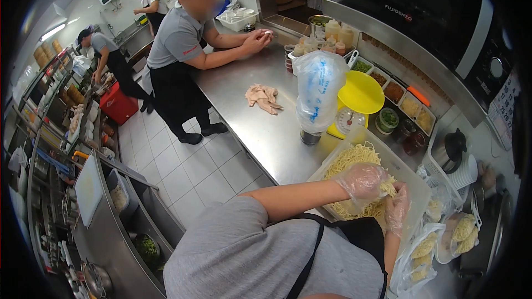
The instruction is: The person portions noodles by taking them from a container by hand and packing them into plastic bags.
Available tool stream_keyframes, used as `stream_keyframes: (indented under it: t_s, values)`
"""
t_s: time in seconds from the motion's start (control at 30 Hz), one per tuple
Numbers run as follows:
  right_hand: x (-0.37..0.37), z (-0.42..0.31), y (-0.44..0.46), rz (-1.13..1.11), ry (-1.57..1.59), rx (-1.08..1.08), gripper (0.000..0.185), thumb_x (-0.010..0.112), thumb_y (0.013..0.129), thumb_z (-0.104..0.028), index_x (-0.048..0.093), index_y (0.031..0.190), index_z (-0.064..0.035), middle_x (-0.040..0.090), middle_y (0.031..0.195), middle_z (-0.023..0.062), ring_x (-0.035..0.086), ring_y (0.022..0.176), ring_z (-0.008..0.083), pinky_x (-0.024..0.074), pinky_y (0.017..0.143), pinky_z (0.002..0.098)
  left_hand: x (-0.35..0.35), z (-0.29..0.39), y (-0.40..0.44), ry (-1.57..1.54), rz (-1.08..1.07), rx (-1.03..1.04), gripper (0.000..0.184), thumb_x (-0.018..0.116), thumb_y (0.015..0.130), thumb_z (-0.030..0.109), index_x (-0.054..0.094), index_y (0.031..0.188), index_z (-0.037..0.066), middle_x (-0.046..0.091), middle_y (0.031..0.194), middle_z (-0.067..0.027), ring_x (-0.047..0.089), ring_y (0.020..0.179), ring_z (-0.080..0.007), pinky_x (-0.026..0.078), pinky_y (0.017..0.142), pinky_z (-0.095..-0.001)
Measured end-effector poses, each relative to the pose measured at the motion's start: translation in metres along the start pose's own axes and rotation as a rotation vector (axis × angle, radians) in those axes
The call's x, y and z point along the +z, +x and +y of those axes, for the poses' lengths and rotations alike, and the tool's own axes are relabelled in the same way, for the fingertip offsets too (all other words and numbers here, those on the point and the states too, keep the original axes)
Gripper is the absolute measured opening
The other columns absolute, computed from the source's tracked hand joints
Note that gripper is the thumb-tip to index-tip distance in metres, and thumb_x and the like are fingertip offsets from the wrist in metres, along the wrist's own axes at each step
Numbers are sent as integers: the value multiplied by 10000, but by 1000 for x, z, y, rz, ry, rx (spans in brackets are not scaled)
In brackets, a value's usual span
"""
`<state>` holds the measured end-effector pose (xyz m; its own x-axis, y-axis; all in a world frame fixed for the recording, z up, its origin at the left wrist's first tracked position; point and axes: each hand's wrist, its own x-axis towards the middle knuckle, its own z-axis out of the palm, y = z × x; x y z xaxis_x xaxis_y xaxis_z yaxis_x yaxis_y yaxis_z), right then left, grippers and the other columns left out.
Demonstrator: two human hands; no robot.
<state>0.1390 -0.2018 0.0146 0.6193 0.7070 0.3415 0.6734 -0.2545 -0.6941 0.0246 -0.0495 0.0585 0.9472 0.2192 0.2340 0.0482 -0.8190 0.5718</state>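
Both of my hands wear clear plastic gloves over a white bin of yellow noodles. My left hand is closed on a bunch of noodles above the bin. Beside it, to the right, my right hand touches the same bunch, its fingers curled round the strands. Behind the bin stands a yellow scale with a yellow pan. Left of the scale, a clear plastic bag covers an upright container. Bags of portioned noodles lie right of the bin.
A co-worker leans on the steel table, near a crumpled pinkish cloth. Two more people are farther back. Topping trays and sauce bottles line the back edge. A white basket stands at the right.
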Motion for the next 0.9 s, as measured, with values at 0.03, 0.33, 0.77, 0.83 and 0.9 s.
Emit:
stream_keyframes:
  t_s: [0.03, 0.33, 0.77, 0.83, 0.9]
  values:
    - [-1, -3, 0, 9, -2, 5, 261, 587, 685, 2, 502, 931, -17, 500, 847, 118, 494, 862, 285, 393, 834, 351, 1, -3, 0, 0, -5, 9, 445, 615, 759, 418, 606, 1021, 58, 629, 964, -152, 606, 905, -298, 478, 789, -376]
    - [-26, -23, 0, -198, 663, 388, 276, 600, 812, -56, 494, 1066, -73, 521, 952, 21, 493, 917, 114, 405, 786, 238, -1, -19, -2, 21, 144, 76, 361, 612, 772, 303, 595, 1045, 66, 612, 947, -127, 596, 892, -299, 478, 777, -386]
    - [-49, -95, 31, -194, 108, -83, 275, 622, 812, -181, 538, 1027, -32, 567, 1009, 80, 535, 972, 186, 432, 818, 308, 7, -31, 20, -445, -74, 307, 588, 591, 732, 198, 428, 1278, 56, 458, 1245, -200, 428, 1181, -348, 357, 983, -373]
    - [-34, -76, 33, -254, 245, 12, 270, 637, 791, -136, 524, 1009, -26, 548, 987, 77, 501, 1004, 164, 377, 894, 293, -11, -26, 22, -285, -166, 302, 583, 613, 751, 261, 438, 1269, 55, 449, 1265, -199, 437, 1172, -344, 355, 988, -381]
    - [-25, -68, 29, -349, 182, 144, 277, 633, 797, -127, 524, 1034, -34, 550, 1004, 77, 510, 995, 169, 383, 884, 292, -19, -34, 17, -154, -134, 321, 584, 639, 767, 325, 455, 1260, 71, 455, 1269, -188, 464, 1140, -333, 372, 973, -388]
